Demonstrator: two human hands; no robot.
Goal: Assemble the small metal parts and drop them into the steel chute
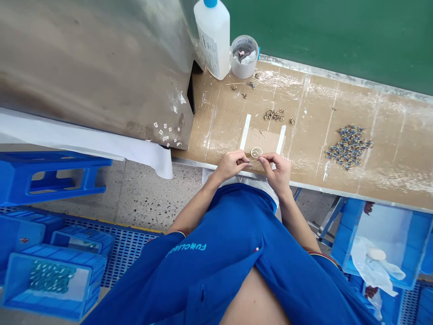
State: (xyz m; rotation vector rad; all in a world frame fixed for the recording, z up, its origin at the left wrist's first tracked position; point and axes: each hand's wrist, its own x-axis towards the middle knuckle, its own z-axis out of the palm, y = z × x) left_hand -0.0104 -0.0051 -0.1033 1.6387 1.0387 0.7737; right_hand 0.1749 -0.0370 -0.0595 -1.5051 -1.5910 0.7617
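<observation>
At the near edge of the cardboard-covered bench, my left hand (232, 165) is closed in a pinch on a tiny dark bluish metal part (248, 161). My right hand (278, 169) pinches a thin toothpick-like stick (255, 159), its end pointing toward that part. The fingertips of both hands are a short gap apart. Just beyond them, a small white ring-shaped item (256, 151) lies on a cardboard piece (267, 140) held by two white tape strips. A small cluster of metal parts (274, 115) sits further back. The exact kind of the tiny part cannot be made out.
A larger pile of blue-and-brass metal parts (349, 146) lies to the right. A white bottle (214, 43) and a tape-roll cup (244, 63) stand at the back, near another thin stick (234, 83). A metal cabinet (101, 67) bounds the left. Blue crates (54, 289) and a blue stool (50, 174) are below.
</observation>
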